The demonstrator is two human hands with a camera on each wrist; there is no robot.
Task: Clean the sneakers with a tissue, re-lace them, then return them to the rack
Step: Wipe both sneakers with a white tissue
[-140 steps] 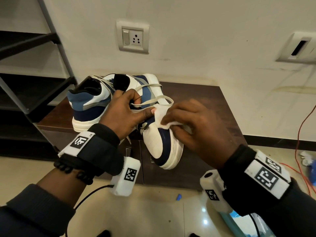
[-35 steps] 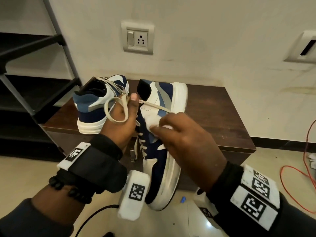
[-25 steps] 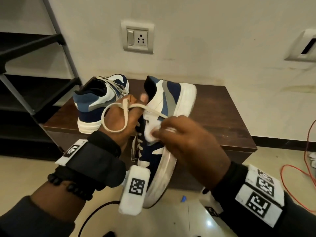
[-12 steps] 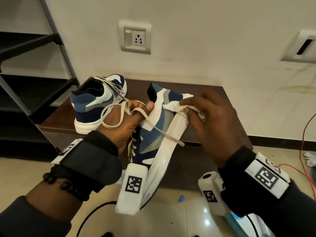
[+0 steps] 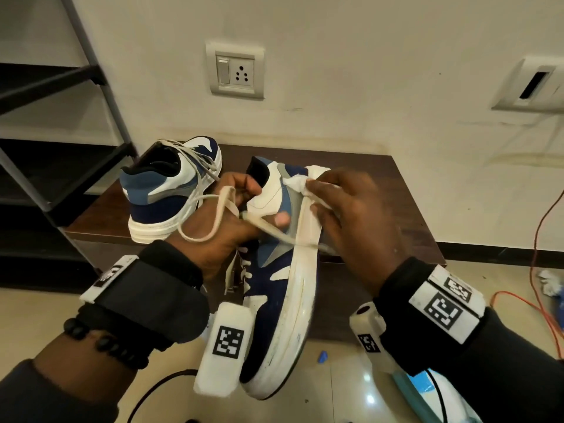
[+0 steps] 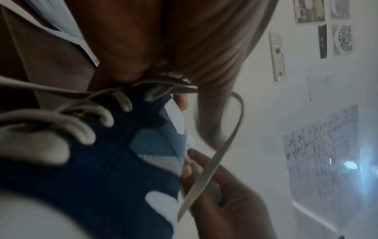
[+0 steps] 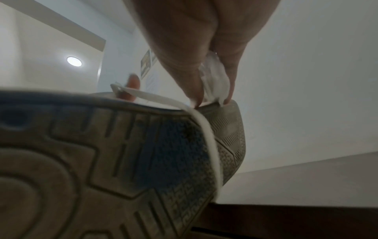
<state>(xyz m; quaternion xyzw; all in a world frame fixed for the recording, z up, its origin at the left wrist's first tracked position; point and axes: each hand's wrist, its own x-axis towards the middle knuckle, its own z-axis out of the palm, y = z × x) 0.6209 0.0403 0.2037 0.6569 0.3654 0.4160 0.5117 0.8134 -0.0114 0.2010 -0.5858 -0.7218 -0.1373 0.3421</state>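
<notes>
My left hand [image 5: 225, 221] grips a blue, grey and white sneaker [image 5: 274, 285] at its collar, heel up and sole turned to the right, with a loose cream lace [image 5: 213, 215] looped over the fingers. My right hand [image 5: 348, 215] pinches a crumpled white tissue [image 5: 300, 183] against the white heel edge of the sole; the right wrist view shows the tissue [image 7: 214, 80] between thumb and finger above the tread [image 7: 122, 145]. The left wrist view shows the sneaker's [image 6: 114, 161] blue side and the lace [image 6: 214, 161]. The second sneaker [image 5: 171, 190] stands on the dark wooden bench [image 5: 381, 190].
A black metal rack [image 5: 61, 166] stands at the left, next to the bench. The wall behind carries a switch socket [image 5: 235, 73]. An orange cable [image 5: 537, 270] and crumpled paper [image 5: 549, 282] lie on the tiled floor at the right.
The sneaker has been turned so its sole faces right. My right hand with the tissue moved from the shoe's side panel up to the heel edge of the sole.
</notes>
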